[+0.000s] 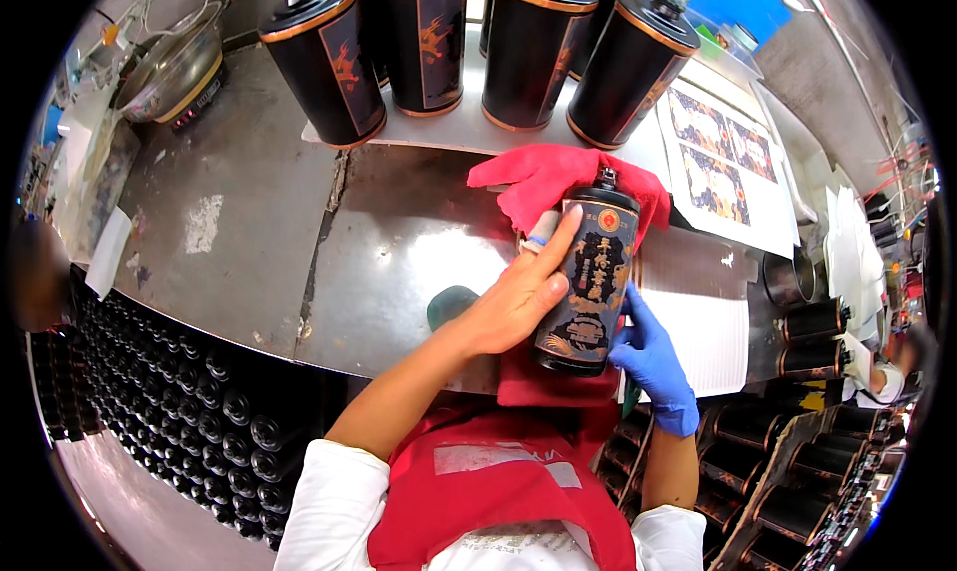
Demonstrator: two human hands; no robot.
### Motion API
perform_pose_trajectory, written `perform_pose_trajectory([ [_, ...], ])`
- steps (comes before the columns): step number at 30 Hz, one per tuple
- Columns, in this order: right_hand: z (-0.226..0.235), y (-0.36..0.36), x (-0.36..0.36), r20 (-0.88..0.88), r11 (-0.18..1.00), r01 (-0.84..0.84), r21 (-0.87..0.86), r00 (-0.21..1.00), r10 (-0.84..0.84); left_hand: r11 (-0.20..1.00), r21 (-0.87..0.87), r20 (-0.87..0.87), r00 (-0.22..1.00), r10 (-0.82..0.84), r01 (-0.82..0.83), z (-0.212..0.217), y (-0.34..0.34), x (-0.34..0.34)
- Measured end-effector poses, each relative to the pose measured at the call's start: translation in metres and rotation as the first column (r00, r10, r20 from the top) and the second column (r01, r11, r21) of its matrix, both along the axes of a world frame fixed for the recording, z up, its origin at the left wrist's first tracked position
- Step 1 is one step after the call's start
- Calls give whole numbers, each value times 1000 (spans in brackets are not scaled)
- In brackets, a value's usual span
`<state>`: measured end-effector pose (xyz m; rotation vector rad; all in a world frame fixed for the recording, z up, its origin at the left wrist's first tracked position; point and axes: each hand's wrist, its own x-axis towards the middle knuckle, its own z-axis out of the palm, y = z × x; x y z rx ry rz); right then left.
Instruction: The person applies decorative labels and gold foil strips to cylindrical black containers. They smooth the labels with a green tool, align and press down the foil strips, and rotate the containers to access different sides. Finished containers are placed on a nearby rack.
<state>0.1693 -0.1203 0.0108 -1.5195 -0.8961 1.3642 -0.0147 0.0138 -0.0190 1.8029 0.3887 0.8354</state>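
A black bottle (590, 302) with a dark label printed in gold and a red-and-gold round seal lies tilted at the table's near edge, its neck pointing away from me. My left hand (523, 290) grips its left side, with the index finger stretched along the label's upper left edge and the thumb lower down. Pale wrapping with a blue band covers another of its fingers. In a blue glove, my right hand (653, 357) holds the bottle's lower right side; some fingertips are hidden. A red cloth (543, 177) is bunched behind the bottle neck.
Several black bottles (424, 48) with copper rims stand on a white board at the back. Printed label sheets (713, 157) lie to the right. A metal pan (179, 68) sits far left. Densely packed black bottles (189, 412) stand below left; more fill racks (788, 481) below right.
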Motion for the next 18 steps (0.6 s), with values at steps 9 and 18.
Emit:
perform_pose_trajectory([
  [9,-7,15,-28,210,958,6,286,975,-69,985,-172,64,998,16,-5,0,7,12],
  [18,9,20,-39,235,964,-46,263,972,-18,883,-403,127,941,315,-241,-11,-9,33],
])
